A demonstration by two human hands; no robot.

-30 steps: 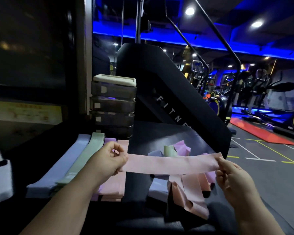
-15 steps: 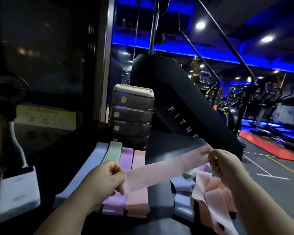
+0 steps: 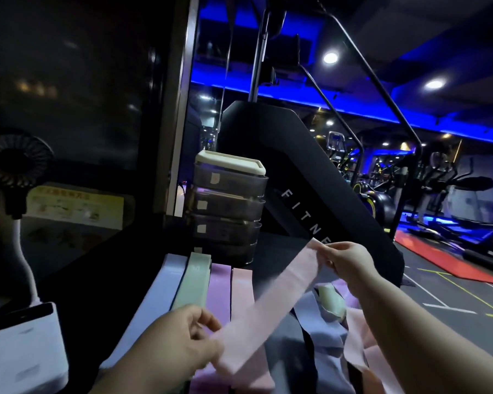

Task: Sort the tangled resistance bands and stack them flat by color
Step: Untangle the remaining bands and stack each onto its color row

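Left hand and right hand pinch opposite ends of a flat pale pink resistance band, held taut above 4 sorted band stacks.

Motion-blurred pink band in mid-air

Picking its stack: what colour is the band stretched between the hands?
The band is pale pink; head view.

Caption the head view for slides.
Left hand and right hand hold a pink band above sorted stacks beside a tangled pile.
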